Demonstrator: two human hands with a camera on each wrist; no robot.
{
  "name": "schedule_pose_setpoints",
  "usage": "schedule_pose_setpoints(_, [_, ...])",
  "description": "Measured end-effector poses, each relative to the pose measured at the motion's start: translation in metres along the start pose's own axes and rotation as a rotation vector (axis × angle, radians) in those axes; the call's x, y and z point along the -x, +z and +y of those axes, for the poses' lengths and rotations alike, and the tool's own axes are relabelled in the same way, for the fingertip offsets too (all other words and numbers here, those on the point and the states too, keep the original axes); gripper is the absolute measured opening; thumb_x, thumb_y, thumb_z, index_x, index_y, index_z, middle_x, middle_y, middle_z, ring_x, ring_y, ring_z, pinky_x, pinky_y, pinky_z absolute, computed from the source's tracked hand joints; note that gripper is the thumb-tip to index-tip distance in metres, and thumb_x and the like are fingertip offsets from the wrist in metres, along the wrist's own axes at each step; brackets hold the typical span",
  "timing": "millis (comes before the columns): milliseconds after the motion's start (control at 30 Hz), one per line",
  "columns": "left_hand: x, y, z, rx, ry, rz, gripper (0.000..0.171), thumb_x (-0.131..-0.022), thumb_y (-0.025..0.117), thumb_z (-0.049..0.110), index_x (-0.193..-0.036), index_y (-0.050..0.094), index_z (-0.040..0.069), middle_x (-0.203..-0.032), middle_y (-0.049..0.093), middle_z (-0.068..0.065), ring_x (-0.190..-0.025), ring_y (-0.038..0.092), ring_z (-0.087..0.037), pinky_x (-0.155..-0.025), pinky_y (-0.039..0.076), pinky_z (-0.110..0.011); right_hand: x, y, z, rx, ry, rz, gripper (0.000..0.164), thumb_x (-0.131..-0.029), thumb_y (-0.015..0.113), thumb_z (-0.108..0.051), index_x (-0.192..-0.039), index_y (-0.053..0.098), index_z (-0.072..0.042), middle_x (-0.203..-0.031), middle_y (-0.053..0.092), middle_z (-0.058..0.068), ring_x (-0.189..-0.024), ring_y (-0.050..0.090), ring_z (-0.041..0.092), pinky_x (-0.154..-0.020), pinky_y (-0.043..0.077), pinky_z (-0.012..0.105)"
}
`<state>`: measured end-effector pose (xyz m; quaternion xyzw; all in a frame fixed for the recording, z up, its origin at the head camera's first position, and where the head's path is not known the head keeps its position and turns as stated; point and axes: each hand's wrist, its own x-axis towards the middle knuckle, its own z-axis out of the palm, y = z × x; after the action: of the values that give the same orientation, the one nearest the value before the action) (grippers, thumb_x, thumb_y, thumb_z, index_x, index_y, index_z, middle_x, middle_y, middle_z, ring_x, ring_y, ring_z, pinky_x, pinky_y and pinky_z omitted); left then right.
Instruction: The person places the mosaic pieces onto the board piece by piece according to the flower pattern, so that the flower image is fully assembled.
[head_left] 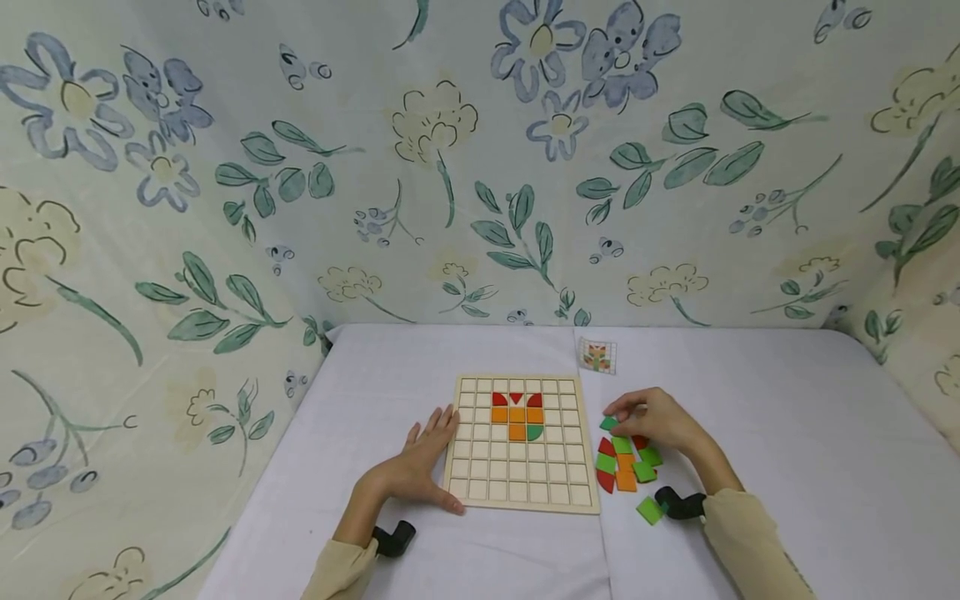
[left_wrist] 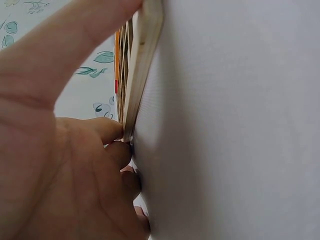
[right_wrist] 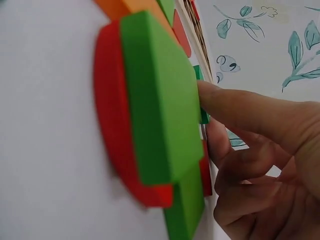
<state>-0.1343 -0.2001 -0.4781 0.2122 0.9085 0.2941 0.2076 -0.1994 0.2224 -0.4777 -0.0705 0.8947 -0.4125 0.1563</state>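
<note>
A square wooden grid board (head_left: 517, 496) lies on the white table. Several red, orange and green pieces fill part of its upper middle, including a green quarter-round piece (head_left: 535, 432). Fingers spread, my left hand (head_left: 408, 467) rests along the board's left edge, thumb at the lower left corner. Right of the board, my right hand (head_left: 660, 417) pinches a dark green piece (head_left: 608, 423) between thumb and fingertips. Below that hand is a loose group of pieces, with a light green square (right_wrist: 170, 100) overlapping a red curved piece (right_wrist: 107, 95) in the right wrist view.
A small pattern card (head_left: 597, 356) with a coloured design on a grid lies beyond the board's upper right corner. One green square (head_left: 649, 510) sits apart, near the right wrist's black camera mount (head_left: 681, 503). A floral cloth (head_left: 450, 167) hangs behind the table.
</note>
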Motion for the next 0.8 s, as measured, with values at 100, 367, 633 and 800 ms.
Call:
schedule_pose_setpoints(100, [0.0002, 0.0002, -0.0003, 0.0, 0.001, -0.001, 0.142, -0.068, 0.095, 0.049, -0.166, 0.002, 0.005, -0.175, -0.008, -0.013, -0.162, -0.012, -0.035, -0.129, -0.007, -0.064, 0.0006, 0.0005, -0.0008, 0.009, -0.006, 0.003, 0.027, -0.083, 0.085, -0.013, -0.108, 0.078, -0.005, -0.096, 0.066, 0.009, -0.075, 0.051, 0.017, -0.058, 0.04, 0.023])
schedule_pose_setpoints(367, [0.0005, -0.0001, 0.0001, 0.003, -0.003, 0.0, 0.142, -0.068, 0.095, 0.048, -0.166, 0.002, 0.005, -0.175, -0.008, -0.014, -0.162, -0.013, -0.034, -0.129, -0.006, -0.064, -0.0003, -0.0002, -0.0039, -0.009, -0.011, -0.001, 0.026, -0.089, 0.079, -0.012, -0.113, 0.073, -0.004, -0.104, 0.068, 0.011, -0.062, 0.051, 0.016, -0.052, 0.045, 0.024])
schedule_pose_setpoints(633, [0.0, 0.0006, -0.001, -0.012, -0.008, -0.001, 0.143, -0.068, 0.095, 0.05, -0.166, 0.002, 0.005, -0.175, -0.008, -0.013, -0.163, -0.013, -0.034, -0.129, -0.006, -0.063, -0.0009, 0.0012, -0.002, -0.016, 0.029, 0.008, 0.029, -0.092, 0.077, -0.018, -0.118, 0.075, -0.005, -0.105, 0.068, 0.012, -0.079, 0.058, 0.019, -0.06, 0.048, 0.025])
schedule_pose_setpoints(800, [-0.0003, 0.0006, -0.0015, -0.018, -0.004, -0.002, 0.143, -0.068, 0.095, 0.05, -0.166, 0.001, 0.004, -0.175, -0.008, -0.013, -0.163, -0.012, -0.034, -0.129, -0.006, -0.063, -0.0044, 0.0026, 0.0041, -0.006, 0.056, 0.051, 0.031, -0.092, 0.079, -0.023, -0.121, 0.076, -0.01, -0.111, 0.071, 0.012, -0.095, 0.059, 0.023, -0.069, 0.051, 0.024])
